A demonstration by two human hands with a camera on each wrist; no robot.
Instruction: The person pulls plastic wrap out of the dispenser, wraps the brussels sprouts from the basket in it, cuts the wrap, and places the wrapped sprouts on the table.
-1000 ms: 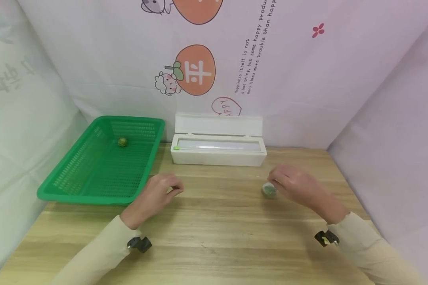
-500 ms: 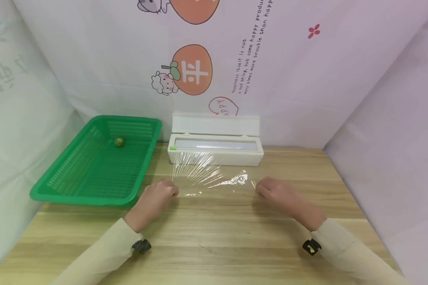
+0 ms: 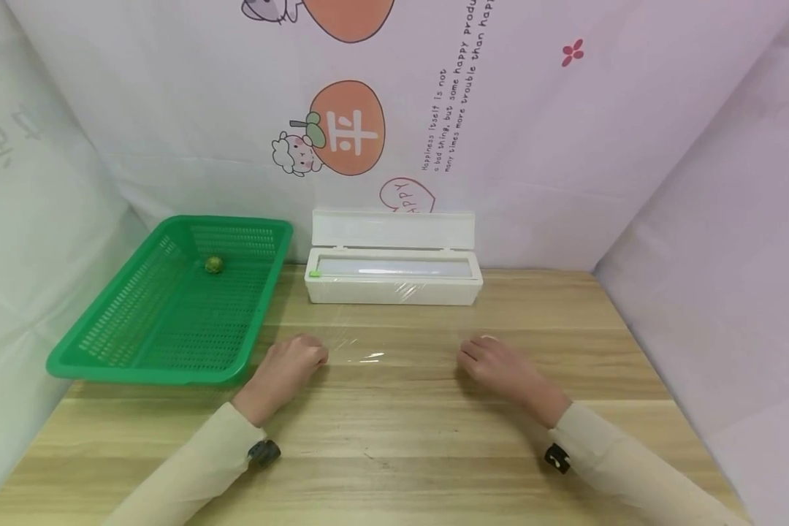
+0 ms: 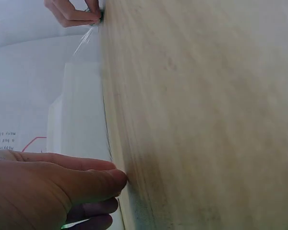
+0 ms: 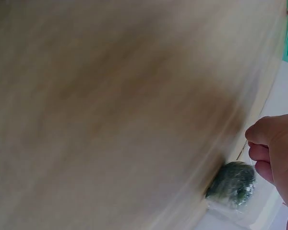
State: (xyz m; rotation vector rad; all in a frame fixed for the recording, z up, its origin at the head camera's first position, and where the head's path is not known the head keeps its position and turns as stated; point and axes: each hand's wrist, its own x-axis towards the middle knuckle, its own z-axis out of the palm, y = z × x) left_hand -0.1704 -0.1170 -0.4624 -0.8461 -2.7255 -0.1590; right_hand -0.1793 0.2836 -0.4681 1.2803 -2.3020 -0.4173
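Note:
Clear plastic film [image 3: 371,356] stretches from the white box [image 3: 394,294] towards both hands. At its left edge the left hand [image 3: 288,369] pinches it, thumb against fingers, beside the green basket. My right hand [image 3: 502,372] pinches the film at the other edge. In the right wrist view a dark green, film-wrapped lump [image 5: 233,186] lies close to the right hand's [image 5: 278,151] curled fingers; the head view mostly hides it behind that hand. The box's lid [image 3: 394,230] stands raised at the back.
A green basket [image 3: 266,310] with one small yellow-green ball [image 3: 213,264] stands at the left on the wooden table [image 3: 394,467]. Printed white cloth [image 3: 513,146] hangs behind and at both sides. A small green piece [image 3: 315,274] sits at the box's left end.
Film now spans from the box to both hands, pulled towards the person. The right hand has moved left and nearer, and the left hand has shifted slightly.

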